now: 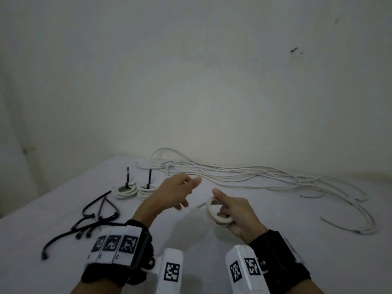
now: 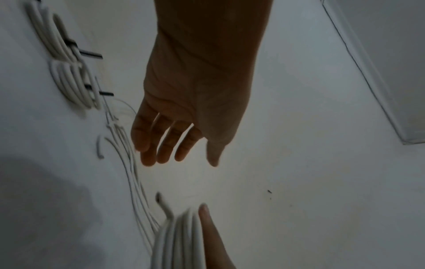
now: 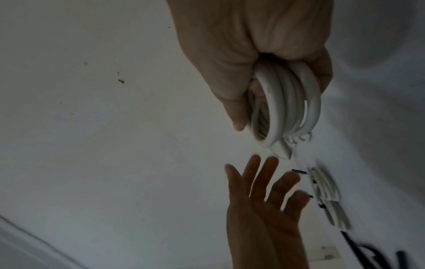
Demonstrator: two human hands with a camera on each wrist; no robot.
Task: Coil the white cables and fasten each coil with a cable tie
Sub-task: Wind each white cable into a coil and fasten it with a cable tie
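Observation:
My right hand (image 1: 229, 211) grips a small coil of white cable (image 1: 214, 217) above the table, fingers curled round its turns (image 3: 287, 102), index finger pointing forward. The coil's free end (image 1: 200, 205) sticks out to the left. My left hand (image 1: 180, 192) hovers just left of the coil with straight, spread fingers (image 2: 161, 143) and holds nothing. Two tied coils (image 1: 125, 192) (image 1: 146, 192) lie at the back left, each with a black tie tail standing up. Loose black cable ties (image 1: 93, 217) lie at the left. Several loose white cables (image 1: 244, 175) sprawl along the far edge.
The table (image 1: 275, 251) is covered with a pale cloth and stands against a plain wall (image 1: 191, 81). The loose cables run across to the right side (image 1: 350, 209). Wrist cameras with marker tags (image 1: 114, 244) sit on both forearms.

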